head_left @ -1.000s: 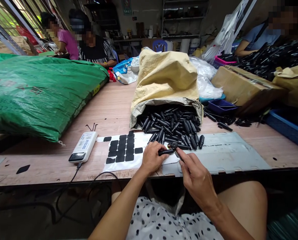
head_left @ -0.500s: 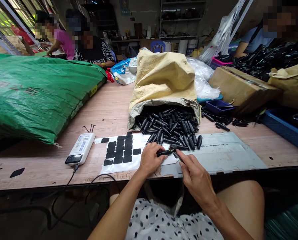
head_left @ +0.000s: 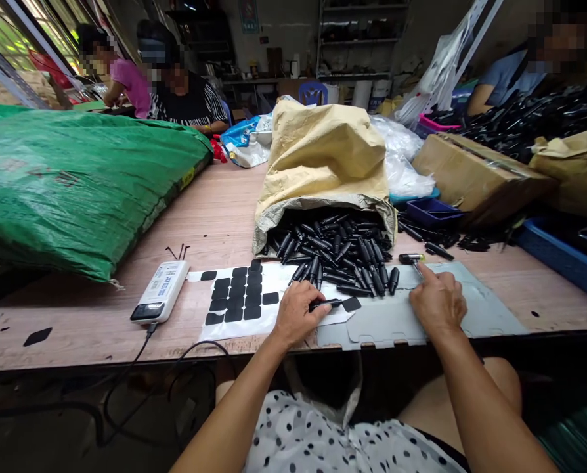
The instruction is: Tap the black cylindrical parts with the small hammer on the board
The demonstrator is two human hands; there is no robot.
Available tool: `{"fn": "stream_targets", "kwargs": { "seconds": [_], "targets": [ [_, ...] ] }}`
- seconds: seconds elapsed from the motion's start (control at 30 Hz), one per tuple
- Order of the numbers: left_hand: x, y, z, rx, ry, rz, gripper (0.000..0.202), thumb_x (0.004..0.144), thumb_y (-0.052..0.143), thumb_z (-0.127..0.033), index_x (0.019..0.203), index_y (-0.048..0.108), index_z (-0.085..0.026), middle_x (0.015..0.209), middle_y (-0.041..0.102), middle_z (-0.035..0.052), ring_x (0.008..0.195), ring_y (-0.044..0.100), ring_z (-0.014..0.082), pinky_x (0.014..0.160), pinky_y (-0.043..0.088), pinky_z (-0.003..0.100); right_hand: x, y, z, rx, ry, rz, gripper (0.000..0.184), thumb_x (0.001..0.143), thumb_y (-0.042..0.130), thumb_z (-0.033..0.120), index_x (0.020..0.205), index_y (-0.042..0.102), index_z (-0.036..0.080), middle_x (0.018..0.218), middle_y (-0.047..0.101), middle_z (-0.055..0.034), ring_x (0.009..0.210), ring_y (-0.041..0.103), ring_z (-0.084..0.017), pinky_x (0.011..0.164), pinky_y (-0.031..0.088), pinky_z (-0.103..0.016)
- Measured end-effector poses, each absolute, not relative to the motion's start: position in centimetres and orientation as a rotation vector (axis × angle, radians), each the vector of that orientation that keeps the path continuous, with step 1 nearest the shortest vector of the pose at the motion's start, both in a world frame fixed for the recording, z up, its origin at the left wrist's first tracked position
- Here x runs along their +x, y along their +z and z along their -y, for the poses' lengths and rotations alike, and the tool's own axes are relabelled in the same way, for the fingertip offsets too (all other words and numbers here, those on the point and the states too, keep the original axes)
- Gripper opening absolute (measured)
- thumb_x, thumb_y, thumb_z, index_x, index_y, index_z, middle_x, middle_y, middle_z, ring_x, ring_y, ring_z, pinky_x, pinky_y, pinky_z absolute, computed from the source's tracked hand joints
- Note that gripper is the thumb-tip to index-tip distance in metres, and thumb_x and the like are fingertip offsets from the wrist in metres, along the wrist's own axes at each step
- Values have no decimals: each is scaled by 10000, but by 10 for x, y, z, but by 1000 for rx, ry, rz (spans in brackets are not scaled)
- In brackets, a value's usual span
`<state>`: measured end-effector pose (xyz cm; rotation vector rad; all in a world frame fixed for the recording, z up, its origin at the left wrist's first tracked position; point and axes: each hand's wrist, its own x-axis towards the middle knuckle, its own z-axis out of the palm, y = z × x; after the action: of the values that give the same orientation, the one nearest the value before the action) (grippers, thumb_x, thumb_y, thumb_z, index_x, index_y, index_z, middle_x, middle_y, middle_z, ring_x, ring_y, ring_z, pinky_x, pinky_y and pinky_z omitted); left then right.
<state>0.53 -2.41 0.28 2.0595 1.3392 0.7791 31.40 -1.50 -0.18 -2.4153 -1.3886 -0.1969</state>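
My left hand (head_left: 298, 314) is closed on a thin black plastic part (head_left: 326, 303), pinning it to the table edge. A black pad (head_left: 351, 304) sits at the part's right end. My right hand (head_left: 438, 302) rests on the grey metal plate (head_left: 485, 312), its fingers curled round the handle of a small hammer (head_left: 412, 258) and its index finger stretched along it. Just beyond both hands, a pile of black parts (head_left: 343, 253) spills from a tan sack (head_left: 326, 157). A white sheet of black pads (head_left: 237, 295) lies left of my left hand.
A white power bank (head_left: 161, 290) with a cable lies left of the sheet. A large green sack (head_left: 77, 177) fills the left side. A cardboard box (head_left: 471, 171), a purple tray (head_left: 431, 210) and a blue bin (head_left: 564, 253) stand right. Other people sit at the far side.
My right hand has left the black part and moved right onto the grey plate, where it now holds the small hammer. My left hand still holds the part, now lying flat.
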Motion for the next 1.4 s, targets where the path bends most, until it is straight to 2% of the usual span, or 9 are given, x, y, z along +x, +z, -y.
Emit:
{"fn": "stream_targets", "kwargs": {
  "seconds": [0.23,0.43,0.6,0.73,0.87,0.97,1.13,1.3,1.4],
  "targets": [
    [1,19,43,2144,845,-1216,128,909,689,-319,934,733,-201,942,644,50,933,542,220,854,426,375,311,-21,16,-2339,-425,1455,469,944,479,208,1371,670,246,1109,598,-134,958,512,-257,732,318,-369],
    [3,9,117,2389,652,-1029,110,928,657,-290,985,673,-198,863,626,46,785,568,199,685,436,341,315,-23,15,-2334,-483,1470,458,933,501,211,1357,673,232,1087,591,-132,951,512,-253,713,300,-358],
    [16,-17,153,2515,494,-1205,464,863,680,-171,1314,587,-229,1027,661,78,864,626,247,698,497,363,314,-26,15,-2309,-514,1482,455,938,501,199,1359,669,234,1086,587,-129,947,505,-252,706,284,-352],
    [13,4,130,2349,750,-1197,275,944,617,-233,1219,635,-235,968,661,62,854,639,212,716,526,326,315,-26,15,-2306,-526,1482,457,925,519,194,1353,676,223,1085,586,-136,938,502,-252,700,277,-356],
    [-4,25,63,2054,1091,-1620,166,996,550,-249,1094,677,-206,925,666,47,776,618,177,733,515,315,314,-25,15,-2302,-538,1484,450,936,504,198,1350,679,229,1079,585,-135,928,493,-252,693,274,-362],
    [-15,23,13,1969,985,-1836,183,964,607,-263,1112,696,-200,970,656,44,755,604,171,763,518,331,314,-25,15,-2304,-534,1483,448,940,494,195,1347,680,229,1080,586,-134,921,487,-248,693,270,-364],
    [-28,8,-20,2033,667,-1909,206,939,648,-262,1121,719,-199,1072,643,86,1004,619,243,891,519,371,315,-26,15,-2305,-527,1487,451,939,500,208,1356,671,236,1074,583,-129,922,485,-246,695,265,-364],
    [-41,17,-5,1987,817,-2004,195,953,609,-239,1127,692,-208,1130,655,98,1075,582,287,892,506,413,315,-25,14,-2310,-513,1489,454,918,517,199,1344,671,226,1075,578,-138,930,489,-248,700,278,-366],
    [-33,25,14,2115,887,-1700,181,960,617,-240,1128,685,-236,1100,671,63,1052,575,259,888,490,388,315,-24,14,-2318,-498,1485,473,895,537,191,1350,663,223,1087,570,-145,939,489,-252,714,297,-373]
  ]
}}
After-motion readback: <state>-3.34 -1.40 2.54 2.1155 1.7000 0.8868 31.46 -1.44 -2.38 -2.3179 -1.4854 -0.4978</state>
